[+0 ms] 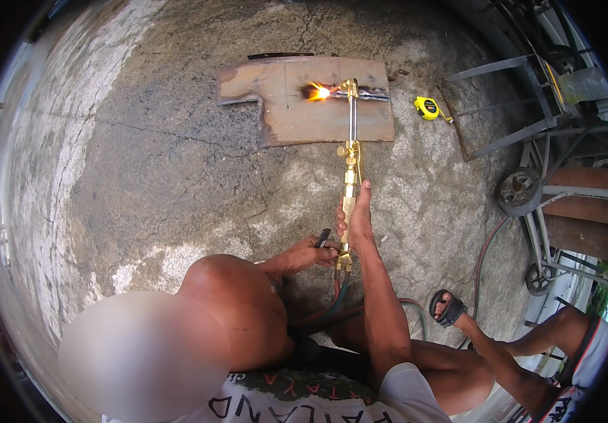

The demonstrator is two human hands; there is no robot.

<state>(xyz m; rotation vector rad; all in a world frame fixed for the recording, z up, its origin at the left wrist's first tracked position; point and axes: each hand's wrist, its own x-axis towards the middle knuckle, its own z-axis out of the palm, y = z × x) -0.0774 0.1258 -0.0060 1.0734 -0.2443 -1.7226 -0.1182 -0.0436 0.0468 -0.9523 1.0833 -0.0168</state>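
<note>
My right hand (pixel 357 222) is closed around the handle of a brass cutting torch (pixel 351 158), thumb lying along it. At the torch's rear, beside the valves and hose fittings, my left hand (pixel 307 256) has its fingers closed on a small black object (pixel 323 238) whose kind I cannot make out. These fingers touch the fittings. The torch head sits over a rusty steel plate (pixel 304 123) with a notched left side. An orange flame (pixel 318 92) with sparks burns just left of the head. Right of it, a dark and shiny streak (pixel 373 94) crosses the plate.
A yellow tape measure (pixel 426 108) lies on the concrete floor (pixel 170 162) right of the plate. Red and green hoses (pixel 336 299) trail from the torch. A wheeled metal frame (pixel 547 190) stands at the right. Lower right is a person's foot in a black sandal (pixel 448 310).
</note>
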